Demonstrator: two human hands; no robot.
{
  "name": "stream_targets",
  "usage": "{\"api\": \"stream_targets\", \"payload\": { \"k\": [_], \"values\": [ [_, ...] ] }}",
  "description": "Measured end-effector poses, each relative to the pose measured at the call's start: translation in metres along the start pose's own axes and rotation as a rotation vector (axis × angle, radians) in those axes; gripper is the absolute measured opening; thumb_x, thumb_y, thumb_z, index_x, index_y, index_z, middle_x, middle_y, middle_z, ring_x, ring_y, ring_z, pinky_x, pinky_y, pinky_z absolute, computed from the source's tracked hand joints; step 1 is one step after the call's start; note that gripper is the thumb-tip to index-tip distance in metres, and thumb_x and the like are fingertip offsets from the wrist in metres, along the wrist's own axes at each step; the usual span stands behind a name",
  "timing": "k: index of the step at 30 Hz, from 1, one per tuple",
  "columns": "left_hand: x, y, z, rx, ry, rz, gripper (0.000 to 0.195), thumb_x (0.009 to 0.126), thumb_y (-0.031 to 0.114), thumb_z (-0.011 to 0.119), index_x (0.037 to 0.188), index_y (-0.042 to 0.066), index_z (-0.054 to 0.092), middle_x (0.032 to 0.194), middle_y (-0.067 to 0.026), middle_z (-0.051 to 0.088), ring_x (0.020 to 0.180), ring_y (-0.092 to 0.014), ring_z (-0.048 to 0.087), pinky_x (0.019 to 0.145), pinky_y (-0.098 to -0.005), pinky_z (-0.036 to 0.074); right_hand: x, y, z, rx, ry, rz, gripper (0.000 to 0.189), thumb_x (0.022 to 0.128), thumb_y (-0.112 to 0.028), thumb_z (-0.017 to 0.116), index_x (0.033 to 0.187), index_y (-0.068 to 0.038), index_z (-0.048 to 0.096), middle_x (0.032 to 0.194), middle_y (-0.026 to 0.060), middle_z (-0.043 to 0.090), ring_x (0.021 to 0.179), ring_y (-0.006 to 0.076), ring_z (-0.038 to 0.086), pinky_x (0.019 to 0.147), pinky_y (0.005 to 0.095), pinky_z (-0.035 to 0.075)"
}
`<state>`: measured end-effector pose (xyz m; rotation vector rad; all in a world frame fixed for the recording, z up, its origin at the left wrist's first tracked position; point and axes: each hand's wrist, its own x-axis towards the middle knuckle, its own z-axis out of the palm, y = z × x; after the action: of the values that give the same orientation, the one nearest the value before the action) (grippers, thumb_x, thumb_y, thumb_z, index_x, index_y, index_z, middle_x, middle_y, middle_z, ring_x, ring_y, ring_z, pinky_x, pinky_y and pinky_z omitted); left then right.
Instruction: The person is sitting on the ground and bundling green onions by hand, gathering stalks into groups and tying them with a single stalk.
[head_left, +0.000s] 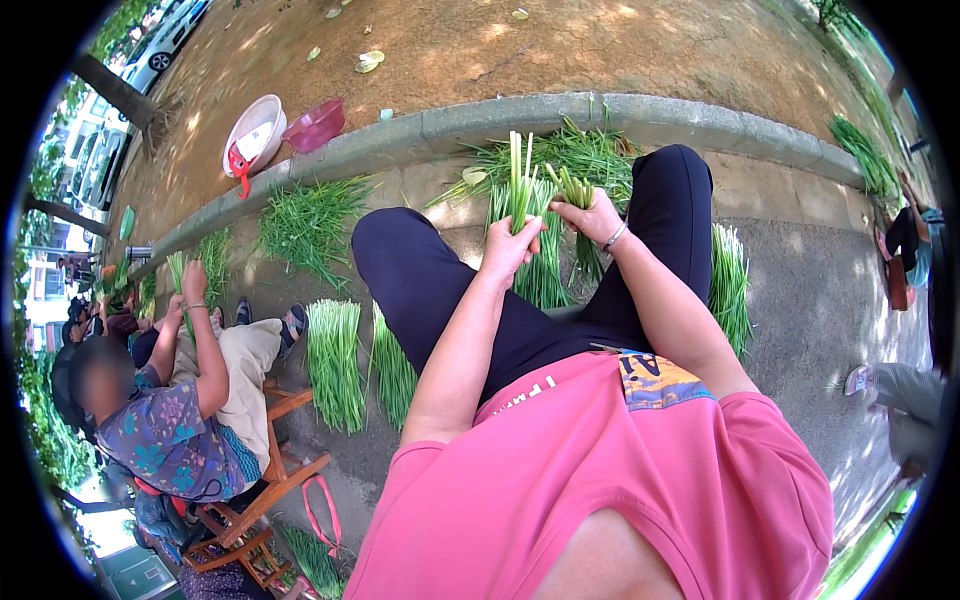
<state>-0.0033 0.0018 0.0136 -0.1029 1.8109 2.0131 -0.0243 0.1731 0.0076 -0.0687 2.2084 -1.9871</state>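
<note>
My left hand (511, 244) is closed round a few upright green stalks (519, 180) with pale ends, apparently garlic chives. Beside it, slightly higher and to the right, my right hand (592, 217) grips a bunch of green stalks (574, 189), pale ends up and leaves hanging down. Both hands are above the gap between my knees, close together. Below them on the ground lies a neat row of green stalks (541, 270). A loose heap of long green leaves (592, 154) spreads behind the hands, against the kerb.
A concrete kerb (480, 124) curves across the front. Beyond it stand a white basin (259, 131) and a red basin (315, 126). More bundles (334, 364) lie left, another bundle (727, 285) right. At left, a seated person (172, 420) holds stalks, near a wooden chair (277, 442).
</note>
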Motion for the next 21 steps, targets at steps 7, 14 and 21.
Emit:
{"api": "stream_targets", "payload": {
  "k": [7,14,21],
  "values": [
    [0.0006,-0.0015,0.0003,0.017,0.022,-0.001,0.014,0.081,0.017,0.056,0.080,0.003,0.059,0.054,0.0001,0.050,0.040,-0.004,0.039,0.038,-0.0169,0.031,0.0008,0.0033,0.0007,-0.011,0.054,-0.007,0.012,0.072,-0.014,0.061,0.076,-0.002,0.062,0.054,-0.0002,0.052,0.046,0.0062,0.047,0.044,0.0234,0.038],
    [0.0001,-0.0008,0.0011,0.022,0.037,0.007,0.013,0.081,0.016,0.056,0.080,0.003,0.059,0.054,0.0002,0.051,0.040,-0.004,0.039,0.038,-0.0168,0.031,0.0005,0.0003,-0.0015,0.031,0.092,0.005,0.012,0.072,-0.013,0.060,0.075,-0.001,0.061,0.053,0.0004,0.052,0.045,0.0060,0.046,0.042,0.0220,0.037],
    [0.0010,-0.0027,-0.0003,0.024,0.047,0.017,0.013,0.081,0.015,0.057,0.080,0.002,0.059,0.054,0.0000,0.051,0.039,-0.004,0.039,0.038,-0.0166,0.031,0.0027,0.0029,-0.0042,0.121,0.205,0.028,0.011,0.073,-0.011,0.061,0.078,-0.001,0.061,0.053,-0.0009,0.051,0.044,0.0049,0.045,0.041,0.0199,0.036]
  ]
}}
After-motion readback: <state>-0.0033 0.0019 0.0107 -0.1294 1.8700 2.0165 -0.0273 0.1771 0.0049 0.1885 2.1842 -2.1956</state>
